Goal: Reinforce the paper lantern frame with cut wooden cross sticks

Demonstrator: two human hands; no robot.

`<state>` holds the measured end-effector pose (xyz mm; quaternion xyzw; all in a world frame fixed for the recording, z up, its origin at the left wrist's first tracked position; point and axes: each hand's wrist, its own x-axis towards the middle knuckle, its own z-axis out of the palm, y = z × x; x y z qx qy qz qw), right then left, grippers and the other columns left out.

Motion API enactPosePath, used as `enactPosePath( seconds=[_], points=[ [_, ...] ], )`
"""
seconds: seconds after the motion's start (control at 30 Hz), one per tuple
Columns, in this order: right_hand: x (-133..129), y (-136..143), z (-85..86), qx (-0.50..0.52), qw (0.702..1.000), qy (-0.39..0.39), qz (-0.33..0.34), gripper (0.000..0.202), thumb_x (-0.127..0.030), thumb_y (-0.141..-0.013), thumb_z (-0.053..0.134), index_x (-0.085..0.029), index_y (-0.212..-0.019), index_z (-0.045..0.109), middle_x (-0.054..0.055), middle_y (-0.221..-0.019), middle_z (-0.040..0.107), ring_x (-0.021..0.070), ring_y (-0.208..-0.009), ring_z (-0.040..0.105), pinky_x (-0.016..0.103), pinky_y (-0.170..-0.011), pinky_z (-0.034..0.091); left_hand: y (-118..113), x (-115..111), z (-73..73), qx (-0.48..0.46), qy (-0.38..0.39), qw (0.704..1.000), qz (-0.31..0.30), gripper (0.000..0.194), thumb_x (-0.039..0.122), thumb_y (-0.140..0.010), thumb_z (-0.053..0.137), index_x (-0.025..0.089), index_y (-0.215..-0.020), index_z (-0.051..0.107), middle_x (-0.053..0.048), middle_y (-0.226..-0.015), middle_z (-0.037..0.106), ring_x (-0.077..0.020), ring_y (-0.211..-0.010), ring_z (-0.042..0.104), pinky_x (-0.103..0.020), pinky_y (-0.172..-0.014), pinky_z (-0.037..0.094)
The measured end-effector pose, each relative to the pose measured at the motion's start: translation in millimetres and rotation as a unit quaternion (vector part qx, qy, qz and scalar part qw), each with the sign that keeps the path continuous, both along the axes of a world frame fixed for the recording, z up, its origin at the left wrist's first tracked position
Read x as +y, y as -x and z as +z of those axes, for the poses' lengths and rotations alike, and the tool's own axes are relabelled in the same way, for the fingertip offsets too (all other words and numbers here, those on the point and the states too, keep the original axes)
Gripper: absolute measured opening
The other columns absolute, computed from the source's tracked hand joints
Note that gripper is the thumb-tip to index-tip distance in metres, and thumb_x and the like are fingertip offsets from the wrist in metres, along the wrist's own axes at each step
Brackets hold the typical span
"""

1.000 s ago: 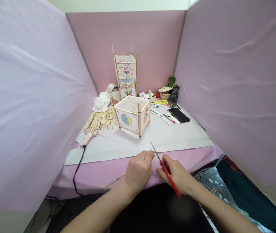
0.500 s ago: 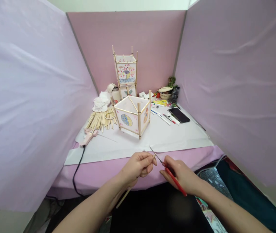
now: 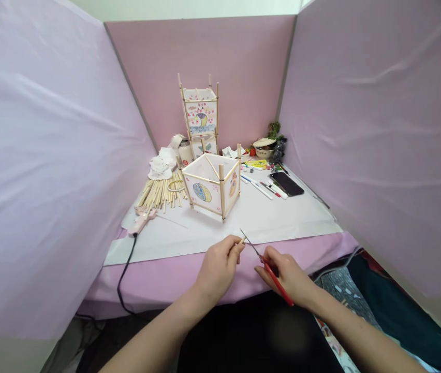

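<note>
Near the table's front edge, my left hand (image 3: 219,266) pinches a thin wooden stick (image 3: 243,240), whose tip pokes out past the fingers. Red-handled scissors (image 3: 277,282) are held in my right hand (image 3: 288,274), and their blades point up and left, beside the stick's tip. Beyond my hands stands a lantern frame (image 3: 222,192) of sticks and white panels, with a blue and yellow round drawing on one side. A taller painted lantern (image 3: 202,115) is behind it.
Bundled sticks (image 3: 160,194) lie at the left, near a pink glue gun (image 3: 141,221) with a black cord (image 3: 121,277). Pens (image 3: 261,190), a black phone (image 3: 287,184) and a bowl (image 3: 264,151) are at the right. Fabric walls enclose both sides.
My left hand has turned and moved slightly up and left with the stick. The long stick end below my left wrist no longer shows. The scissors have shifted slightly.
</note>
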<state>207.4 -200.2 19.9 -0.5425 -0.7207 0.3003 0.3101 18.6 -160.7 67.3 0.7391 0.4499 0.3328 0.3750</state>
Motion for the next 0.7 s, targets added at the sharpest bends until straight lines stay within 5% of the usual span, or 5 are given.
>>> enactPosePath(
  seconds=[0.17, 0.37, 0.53, 0.6, 0.7],
  points=[
    [-4, 5, 4.4, -0.009, 1.0, 0.02, -0.014, 0.025, -0.035, -0.085, 0.052, -0.023, -0.075, 0.033, -0.006, -0.06, 0.049, 0.0112, -0.052, 0.039, 0.025, -0.052, 0.028, -3, -6, -17.2, 0.152, -0.177, 0.972, 0.041, 0.025, 0.021, -0.095, 0.037, 0.019, -0.082, 0.058, -0.003, -0.073, 0.062, -0.0164, -0.07, 0.057, -0.026, -0.065, 0.037],
    [-5, 9, 13.8, -0.034, 0.998, 0.039, -0.024, 0.024, -0.031, -0.081, 0.057, -0.023, -0.077, 0.035, -0.006, -0.061, 0.049, 0.0118, -0.054, 0.041, 0.025, -0.053, 0.029, -4, -6, -27.1, 0.165, -0.165, 0.972, -0.013, 0.023, 0.016, -0.092, 0.036, 0.018, -0.084, 0.057, -0.005, -0.078, 0.063, -0.0171, -0.071, 0.057, -0.027, -0.065, 0.037],
    [-3, 6, 15.8, -0.03, 0.999, 0.021, 0.004, 0.024, -0.033, -0.085, 0.052, -0.023, -0.077, 0.032, -0.006, -0.062, 0.047, 0.0113, -0.054, 0.038, 0.025, -0.053, 0.028, 1, 2, -7.6, -0.06, 0.115, 0.989, -0.074, 0.025, 0.029, -0.093, 0.041, 0.017, -0.074, 0.051, 0.005, -0.051, 0.039, -0.009, -0.047, 0.034, -0.021, -0.049, 0.027],
    [-2, 1, 17.7, -0.029, 0.999, 0.011, 0.023, 0.025, -0.033, -0.087, 0.051, -0.023, -0.077, 0.031, -0.007, -0.061, 0.045, 0.0108, -0.053, 0.035, 0.025, -0.053, 0.027, 6, 5, -1.4, -0.165, 0.27, 0.94, -0.128, 0.028, 0.036, -0.092, 0.044, 0.017, -0.073, 0.049, 0.008, -0.046, 0.029, -0.0066, -0.041, 0.018, -0.019, -0.041, 0.017],
    [1, -7, 18.7, -0.005, 0.996, 0.001, 0.091, 0.023, -0.03, -0.087, 0.051, -0.023, -0.076, 0.032, -0.007, -0.06, 0.04, 0.01, -0.053, 0.032, 0.024, -0.052, 0.026, 14, 8, 2.8, -0.261, 0.454, 0.824, -0.218, 0.026, 0.038, -0.089, 0.052, 0.017, -0.074, 0.048, 0.01, -0.046, 0.024, -0.0049, -0.04, 0.006, -0.019, -0.037, 0.007]
  ],
)
